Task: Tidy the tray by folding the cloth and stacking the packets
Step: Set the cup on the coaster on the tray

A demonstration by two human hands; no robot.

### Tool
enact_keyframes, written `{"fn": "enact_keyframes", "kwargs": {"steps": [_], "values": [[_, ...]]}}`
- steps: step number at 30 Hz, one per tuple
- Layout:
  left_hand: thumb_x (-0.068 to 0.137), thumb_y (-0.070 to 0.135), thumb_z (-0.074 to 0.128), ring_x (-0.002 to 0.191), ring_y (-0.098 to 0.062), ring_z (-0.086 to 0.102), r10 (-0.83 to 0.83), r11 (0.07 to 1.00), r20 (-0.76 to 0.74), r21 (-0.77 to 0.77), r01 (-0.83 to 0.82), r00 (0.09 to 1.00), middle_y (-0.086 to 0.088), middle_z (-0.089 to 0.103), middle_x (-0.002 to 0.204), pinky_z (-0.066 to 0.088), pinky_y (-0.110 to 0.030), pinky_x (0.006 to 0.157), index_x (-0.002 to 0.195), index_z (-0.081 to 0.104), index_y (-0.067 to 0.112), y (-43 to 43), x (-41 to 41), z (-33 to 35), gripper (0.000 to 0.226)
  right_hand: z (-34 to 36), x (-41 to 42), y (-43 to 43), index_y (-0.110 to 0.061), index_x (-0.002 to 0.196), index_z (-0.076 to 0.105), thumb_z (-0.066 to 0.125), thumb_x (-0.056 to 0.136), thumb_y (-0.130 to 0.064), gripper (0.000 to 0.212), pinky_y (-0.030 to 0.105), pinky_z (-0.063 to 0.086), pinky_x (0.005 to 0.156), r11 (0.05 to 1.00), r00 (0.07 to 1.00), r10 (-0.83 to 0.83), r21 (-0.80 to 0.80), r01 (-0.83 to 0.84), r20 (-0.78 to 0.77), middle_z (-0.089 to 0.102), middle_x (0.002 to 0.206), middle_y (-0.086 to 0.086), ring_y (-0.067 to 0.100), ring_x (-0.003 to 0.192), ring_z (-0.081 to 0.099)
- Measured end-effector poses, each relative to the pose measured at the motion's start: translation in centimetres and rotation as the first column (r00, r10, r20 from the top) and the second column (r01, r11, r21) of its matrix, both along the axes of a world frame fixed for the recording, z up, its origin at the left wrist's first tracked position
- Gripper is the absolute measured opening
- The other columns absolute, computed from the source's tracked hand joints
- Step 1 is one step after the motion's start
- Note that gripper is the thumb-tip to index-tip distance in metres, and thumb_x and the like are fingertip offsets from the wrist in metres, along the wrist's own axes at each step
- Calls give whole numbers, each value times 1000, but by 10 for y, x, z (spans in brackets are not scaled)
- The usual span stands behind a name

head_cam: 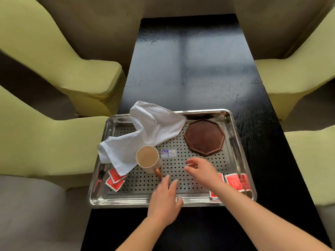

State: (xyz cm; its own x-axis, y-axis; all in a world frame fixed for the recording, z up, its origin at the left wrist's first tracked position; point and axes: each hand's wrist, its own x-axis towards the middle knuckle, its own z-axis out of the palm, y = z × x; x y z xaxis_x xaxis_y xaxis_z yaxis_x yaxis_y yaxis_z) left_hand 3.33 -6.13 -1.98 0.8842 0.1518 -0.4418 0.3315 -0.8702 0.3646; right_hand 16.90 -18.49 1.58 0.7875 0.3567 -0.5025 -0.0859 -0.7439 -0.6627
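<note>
Your left hand (164,201) sits at the lower centre of the frame, over the near rim of the steel tray (119,200), fingers straight and a little spread, holding nothing. Your right hand (201,171) hovers just right of it and higher in the frame, above the tray's perforated floor, fingers loosely bent with nothing visible in them.

The white cloth (145,134) lies crumpled across the tray's upper left, one end draped over the top rim and the other over the left rim. A mug (147,158) of pale brown drink stands against its lower edge. A pair of red packets (115,180) overlaps in the tray's lower left corner, partly under the cloth. A second group of red packets (234,182) lies in the lower right corner, partly hidden by your right forearm. A blue and white packet (168,153) lies flat just right of the mug, and a brown octagonal coaster (204,137) fills the upper right. The tray rests on a dark table (190,69) between green chairs (81,73)
</note>
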Motion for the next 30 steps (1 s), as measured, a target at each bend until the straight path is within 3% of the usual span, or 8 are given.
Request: {"fn": "enact_keyframes", "kwargs": {"steps": [5,10,16,19,25,30], "values": [[96,47,37,134,-18,40,112,981,21,158,-114,993,1,42,147,31,-42,114,143,41,26,39,-36,-5,52,4,-29,38,-23,131,61,63,91,-49,47,36,54,91,989,989,142,-39,-140,47,69,118,-6,12,102,65],[98,49,33,139,-22,33,190,952,-47,253,-173,981,-3,40,146,26,-54,114,141,41,24,69,-43,-16,50,-2,-45,75,-21,130,59,64,91,-49,48,35,52,86,982,985,164,-110,-157,59,68,118,-2,18,106,64],[98,53,28,149,-28,17,245,942,-98,260,-213,965,-9,28,158,16,-59,117,149,32,26,78,-47,-30,58,-16,-52,100,-19,88,61,58,95,-40,22,35,50,76,967,978,179,-202,-154,110,67,91,-1,22,88,62],[98,54,27,151,-28,12,256,945,-100,235,-227,962,-9,22,162,12,-59,118,152,28,30,80,-48,-33,59,-18,-54,101,-22,78,55,57,96,-37,24,33,43,70,987,988,102,-136,-86,114,63,82,-2,22,83,60],[97,54,30,152,-27,8,266,950,-96,193,-245,959,-8,18,163,12,-59,118,152,25,32,82,-46,-34,60,-7,-40,62,-21,78,65,60,95,-42,27,33,46,62,995,981,-101,9,101,169,67,71,-4,18,72,63],[96,51,35,151,-27,10,278,950,-111,176,-257,954,-8,19,161,23,-61,114,150,26,31,85,-36,-33,59,5,2,20,-20,77,65,61,95,-41,28,39,51,69,968,942,-252,39,250,220,70,73,0,22,76,65]]}}
